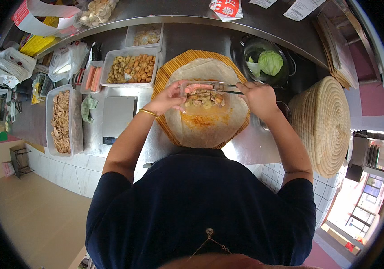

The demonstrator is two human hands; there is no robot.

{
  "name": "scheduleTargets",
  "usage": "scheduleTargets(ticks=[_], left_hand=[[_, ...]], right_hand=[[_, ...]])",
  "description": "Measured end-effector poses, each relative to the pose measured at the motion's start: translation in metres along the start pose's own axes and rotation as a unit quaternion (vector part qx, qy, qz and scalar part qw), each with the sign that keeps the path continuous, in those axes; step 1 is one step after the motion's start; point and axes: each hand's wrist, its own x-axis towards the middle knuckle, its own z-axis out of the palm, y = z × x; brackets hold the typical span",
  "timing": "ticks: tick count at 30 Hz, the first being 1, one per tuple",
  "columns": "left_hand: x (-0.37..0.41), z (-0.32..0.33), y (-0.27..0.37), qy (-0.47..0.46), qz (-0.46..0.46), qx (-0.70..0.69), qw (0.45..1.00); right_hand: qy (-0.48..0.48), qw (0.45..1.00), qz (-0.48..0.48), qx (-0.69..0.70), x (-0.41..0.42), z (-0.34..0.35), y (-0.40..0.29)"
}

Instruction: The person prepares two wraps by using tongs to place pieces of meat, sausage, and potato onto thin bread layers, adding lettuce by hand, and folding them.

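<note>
My left hand (pixel 170 98) grips the left end of a clear plastic container (pixel 208 109), which is held above a large round flatbread (pixel 235 124). Inside the container lie a pink sausage (pixel 193 87) and chopped, sauced pieces of food (pixel 205 100). My right hand (pixel 258 97) holds dark tongs or chopsticks (pixel 229 91), whose tips reach over the container to the food. An orange-red sauce or seasoning (pixel 202 122) is smeared on the flatbread. Under the bread is a slatted bamboo mat (pixel 165 75).
Left of the mat stand a digital scale (pixel 119 114), a tub of shredded meat (pixel 61 122), a box of sausages (pixel 93 79) and a tub of chopped food (pixel 131 69). A pot with lettuce (pixel 270 63) and a woven basket (pixel 323 124) stand right. A steel shelf edge (pixel 185 19) crosses behind.
</note>
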Motion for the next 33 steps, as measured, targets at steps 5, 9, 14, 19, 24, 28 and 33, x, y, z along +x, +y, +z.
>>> scheduleTargets(ticks=[5,9,14,19,24,28,33], left_hand=[[0.009,-0.011,0.009,0.017,0.034,0.061,0.997],[0.023,-0.019,0.014,-0.024,0.05,0.14,0.989],[0.032,-0.015,0.008,-0.023,0.098,0.241,0.965],[0.021,0.002,0.009,-0.005,0.082,0.308,0.948],[0.018,0.007,-0.001,0.002,0.103,0.302,0.948],[0.013,0.015,-0.005,-0.005,0.144,0.354,0.924],[0.003,0.027,0.0,0.011,0.275,0.49,0.827]], right_hand=[[0.048,0.999,0.005,0.023,-0.026,-0.003,0.013],[-0.005,1.0,0.005,0.011,-0.063,0.007,-0.003],[-0.012,0.998,0.054,-0.005,-0.083,0.046,-0.026],[-0.024,0.993,0.115,-0.015,-0.09,0.065,-0.047],[-0.039,0.988,0.148,-0.017,-0.099,0.069,-0.063],[-0.046,0.986,0.158,0.019,-0.106,0.067,-0.067],[-0.08,0.973,0.198,0.092,-0.117,0.044,-0.065]])
